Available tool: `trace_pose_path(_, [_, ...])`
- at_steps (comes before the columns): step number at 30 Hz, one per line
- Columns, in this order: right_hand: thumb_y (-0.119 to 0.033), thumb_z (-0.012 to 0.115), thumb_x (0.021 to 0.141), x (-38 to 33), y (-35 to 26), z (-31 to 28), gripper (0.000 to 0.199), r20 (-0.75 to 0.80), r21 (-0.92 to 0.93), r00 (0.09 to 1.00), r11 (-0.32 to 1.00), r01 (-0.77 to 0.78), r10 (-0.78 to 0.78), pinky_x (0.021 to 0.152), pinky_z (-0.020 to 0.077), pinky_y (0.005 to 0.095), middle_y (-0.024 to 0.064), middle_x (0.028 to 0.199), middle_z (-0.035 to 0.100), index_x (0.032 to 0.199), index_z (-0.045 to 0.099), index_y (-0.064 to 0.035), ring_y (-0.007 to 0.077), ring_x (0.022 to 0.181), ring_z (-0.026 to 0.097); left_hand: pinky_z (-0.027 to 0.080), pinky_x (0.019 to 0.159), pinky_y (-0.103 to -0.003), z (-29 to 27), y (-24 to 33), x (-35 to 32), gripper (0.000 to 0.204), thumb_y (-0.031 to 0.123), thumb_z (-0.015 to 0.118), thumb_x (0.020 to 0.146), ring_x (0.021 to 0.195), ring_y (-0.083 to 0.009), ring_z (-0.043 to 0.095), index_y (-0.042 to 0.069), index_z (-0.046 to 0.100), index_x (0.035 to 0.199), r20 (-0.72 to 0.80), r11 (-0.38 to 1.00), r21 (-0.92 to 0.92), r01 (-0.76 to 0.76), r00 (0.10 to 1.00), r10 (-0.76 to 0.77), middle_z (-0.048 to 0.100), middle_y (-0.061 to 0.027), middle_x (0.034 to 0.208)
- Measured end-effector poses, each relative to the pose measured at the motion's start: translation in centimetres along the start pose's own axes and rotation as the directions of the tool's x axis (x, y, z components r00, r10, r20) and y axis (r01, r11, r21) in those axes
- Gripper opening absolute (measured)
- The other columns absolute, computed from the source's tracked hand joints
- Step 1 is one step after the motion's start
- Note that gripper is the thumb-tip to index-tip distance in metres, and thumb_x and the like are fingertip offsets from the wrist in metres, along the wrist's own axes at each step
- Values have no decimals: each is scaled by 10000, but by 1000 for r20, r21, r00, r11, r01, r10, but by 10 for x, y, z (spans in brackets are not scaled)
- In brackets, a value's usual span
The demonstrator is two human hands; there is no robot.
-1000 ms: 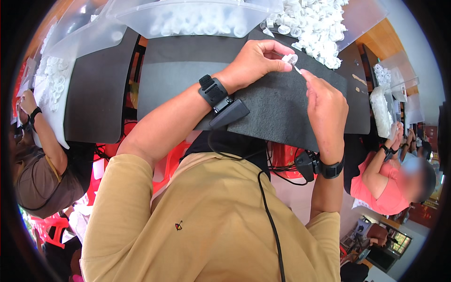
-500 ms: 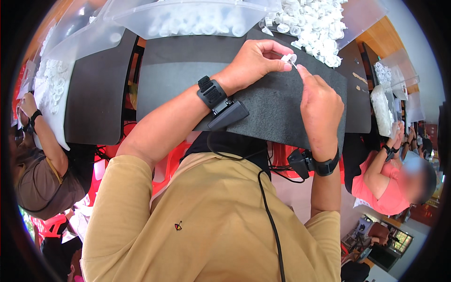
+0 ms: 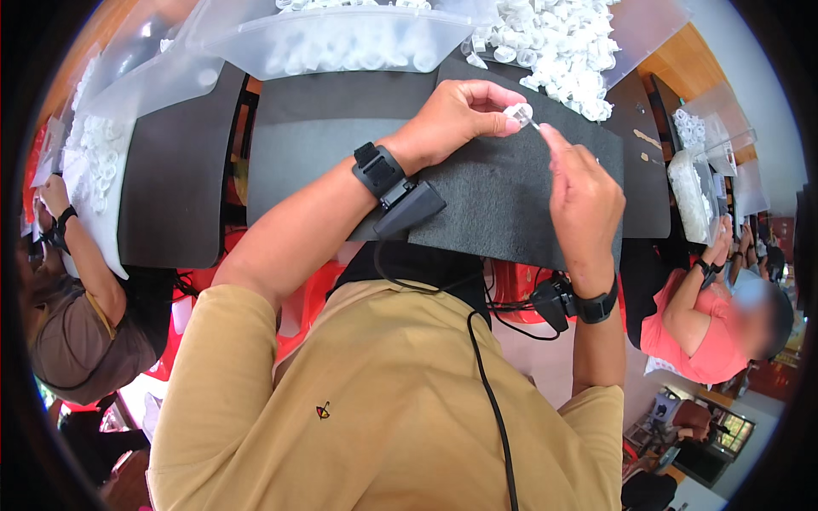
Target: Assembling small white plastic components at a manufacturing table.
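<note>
My left hand [image 3: 456,121] pinches a small white, ring-like plastic part [image 3: 518,111] between thumb and fingers, above the dark mat [image 3: 503,200]. From the right, my right hand [image 3: 585,192] is closed with its index finger stretched along a thin, narrow tool [image 3: 535,125]. That tool's tip reaches the plastic part; its handle is hidden inside my hand, so its exact kind cannot be made out. Just beyond my hands lies a large heap of similar white plastic pieces [image 3: 545,43].
A translucent plastic bin [image 3: 341,43] with white pieces stands at the far edge of the dark table [image 3: 324,128]. Co-workers sit to my left [image 3: 81,315] and right [image 3: 694,328], with white pieces near them. A black cable [image 3: 490,383] runs down my shirt.
Both hands have shifted slightly toward me, and the white part is turned a little between my left fingers. The thin tool stays against it. The whole view has moved slightly.
</note>
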State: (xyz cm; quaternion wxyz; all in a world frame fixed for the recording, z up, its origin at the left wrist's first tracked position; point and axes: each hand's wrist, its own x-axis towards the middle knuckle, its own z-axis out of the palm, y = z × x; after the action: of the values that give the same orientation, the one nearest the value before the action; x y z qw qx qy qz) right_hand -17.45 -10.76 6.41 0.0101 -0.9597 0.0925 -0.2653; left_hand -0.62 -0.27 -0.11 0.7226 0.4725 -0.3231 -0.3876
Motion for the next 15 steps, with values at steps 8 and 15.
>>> trace_pose_path(8, [-18,591,783,5,4,-6,347,23,-99,1000,995,0,2,593,484,363,52,754,565,1091,667,-160,241,702,601,525,861,-252,-3,-2,1,352,47,665,854,948,-116,627,-18,579,1189,42,998,-53,37,998,-35,648,-89,1072])
trace_pose_path(15, [-47,581,799,7,0,-5,297,58,-169,998,984,49,-39,579,488,349,38,750,572,1055,680,-157,222,693,606,533,863,-256,-3,-2,1,346,56,652,869,935,-121,636,-20,575,1198,58,997,-63,36,998,-32,647,-96,1079])
